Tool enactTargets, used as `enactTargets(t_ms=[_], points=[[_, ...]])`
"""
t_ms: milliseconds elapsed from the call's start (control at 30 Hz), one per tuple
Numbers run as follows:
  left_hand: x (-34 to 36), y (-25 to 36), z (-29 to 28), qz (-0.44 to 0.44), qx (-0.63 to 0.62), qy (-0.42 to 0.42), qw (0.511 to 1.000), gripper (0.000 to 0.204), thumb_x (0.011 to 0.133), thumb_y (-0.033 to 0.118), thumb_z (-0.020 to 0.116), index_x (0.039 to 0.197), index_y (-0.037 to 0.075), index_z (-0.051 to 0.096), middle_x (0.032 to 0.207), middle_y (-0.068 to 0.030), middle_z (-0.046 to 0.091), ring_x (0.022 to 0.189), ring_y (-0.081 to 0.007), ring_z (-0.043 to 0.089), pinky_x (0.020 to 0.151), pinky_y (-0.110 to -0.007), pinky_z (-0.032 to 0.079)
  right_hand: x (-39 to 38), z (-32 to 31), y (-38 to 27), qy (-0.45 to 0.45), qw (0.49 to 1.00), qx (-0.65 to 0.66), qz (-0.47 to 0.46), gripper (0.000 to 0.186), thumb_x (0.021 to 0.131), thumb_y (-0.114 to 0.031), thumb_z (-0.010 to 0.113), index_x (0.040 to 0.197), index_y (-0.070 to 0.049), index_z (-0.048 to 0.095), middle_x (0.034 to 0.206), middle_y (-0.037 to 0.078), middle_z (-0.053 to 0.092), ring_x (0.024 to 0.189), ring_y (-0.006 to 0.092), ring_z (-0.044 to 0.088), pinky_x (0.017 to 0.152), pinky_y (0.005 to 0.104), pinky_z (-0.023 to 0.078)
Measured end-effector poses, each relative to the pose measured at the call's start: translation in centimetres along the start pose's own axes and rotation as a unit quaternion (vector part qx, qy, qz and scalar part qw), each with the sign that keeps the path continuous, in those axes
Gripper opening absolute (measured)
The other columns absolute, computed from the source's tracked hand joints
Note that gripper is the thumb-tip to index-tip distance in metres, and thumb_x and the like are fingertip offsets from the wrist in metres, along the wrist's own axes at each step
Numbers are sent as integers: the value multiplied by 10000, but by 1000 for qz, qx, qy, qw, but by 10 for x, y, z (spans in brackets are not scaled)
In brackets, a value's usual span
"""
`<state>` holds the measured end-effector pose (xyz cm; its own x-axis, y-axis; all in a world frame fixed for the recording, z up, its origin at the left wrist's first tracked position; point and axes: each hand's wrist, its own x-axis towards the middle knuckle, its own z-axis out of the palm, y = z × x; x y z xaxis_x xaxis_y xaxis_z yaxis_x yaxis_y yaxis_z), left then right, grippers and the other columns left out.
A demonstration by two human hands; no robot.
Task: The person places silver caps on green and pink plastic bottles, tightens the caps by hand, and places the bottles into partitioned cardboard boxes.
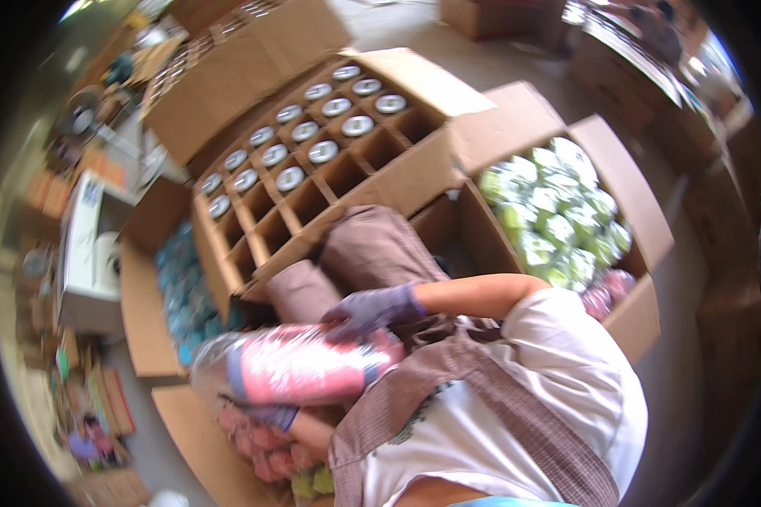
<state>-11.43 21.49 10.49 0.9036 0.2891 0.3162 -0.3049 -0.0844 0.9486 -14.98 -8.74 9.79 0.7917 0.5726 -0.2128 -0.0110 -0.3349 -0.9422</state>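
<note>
A pink bottle-shaped container [300,365] with blue bands, wrapped in clear plastic, lies sideways across my lap. My right hand [370,311], in a grey glove, grips it from above near its right end. Below its lower edge my gloved left hand [272,415] holds the underside, with most fingers hidden. Just ahead, a divided carton [389,182] has several round light lids [323,152] showing in its cells. The nearer cells show no lids. Pink wrapped items [262,448] sit in a box below my left hand.
To the right stands an open carton of green wrapped items [558,211], with a few purplish ones [609,291] at its near end. Blue wrapped items [186,291] fill a box on the left. Raised flaps [245,72] edge the divided carton. A white cabinet-like unit [93,245] stands farther left.
</note>
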Motion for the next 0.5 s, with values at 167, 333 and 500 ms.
enactTargets(t_ms=[167, 333, 500], points=[[17, -7, 18, -95, -188, -93, 973, 324, 991, 235, 573, 1242, 38, 631, 1284, -151, 636, 1166, -305, 619, 1016, -428, 482, -21, 24, 41, 99, 947, 295, -81, 497, 911, -371, 764, 1218, 6, 657, 1069, 56, 708, 992, 103, 615, 875, 291, 516], [60, -16, 88, -216, -411, -306, 831, 375, 1026, 271, 535, 1308, 35, 610, 1352, -155, 614, 1217, -298, 600, 1059, -444, 460, -104, -1, 15, 307, 893, 268, -190, 309, 892, -192, 734, 1126, 1, 675, 999, 30, 692, 964, 74, 598, 886, 260, 508], [38, -38, 218, -321, -456, -485, 674, 401, 1065, 309, 484, 1345, 49, 607, 1363, -138, 631, 1224, -280, 610, 1085, -472, 446, -286, -18, 9, 591, 767, 238, -76, 349, 877, -120, 726, 1186, 29, 660, 1054, 41, 682, 987, 93, 607, 923, 270, 504]])
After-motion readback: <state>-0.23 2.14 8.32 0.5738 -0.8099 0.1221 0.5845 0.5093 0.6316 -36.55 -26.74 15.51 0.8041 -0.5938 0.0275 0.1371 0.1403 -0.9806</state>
